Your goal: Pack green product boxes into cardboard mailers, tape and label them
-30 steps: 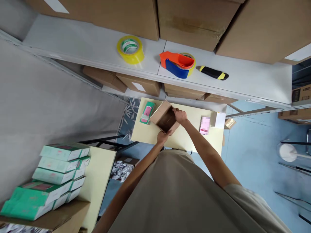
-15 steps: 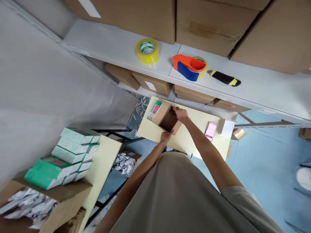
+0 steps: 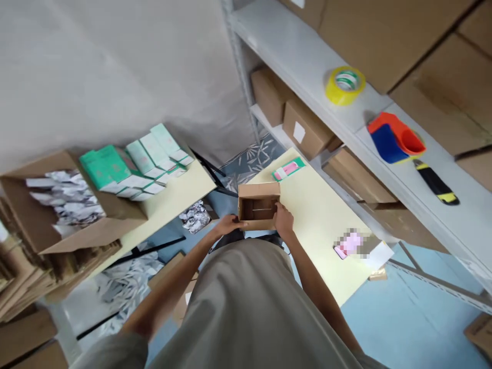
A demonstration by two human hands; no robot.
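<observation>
Between my hands is a small brown cardboard box (image 3: 259, 191), its top open toward me and its inside bare. My left hand (image 3: 229, 224) grips its near left corner. On the right side, my right hand (image 3: 283, 219) is closed around the wall. The box is over the near left edge of the pale yellow table (image 3: 307, 215). Beyond it on that table lies a flat green and pink package (image 3: 288, 169). A pink phone-like item (image 3: 349, 245), partly blurred out, rests farther right.
Left, a second table (image 3: 192, 192) bears stacked green-and-white boxes (image 3: 111, 166) and a large carton (image 3: 115, 236) of crumpled paper. A grey shelf (image 3: 284, 38) at right holds yellow tape (image 3: 345, 86), an orange-blue tape dispenser (image 3: 395, 138) and a black-yellow utility knife (image 3: 436, 182).
My view has swung left toward the side table. Both hands have carried the open box off the table's middle toward its left edge and turned it, uncovering the green package.
</observation>
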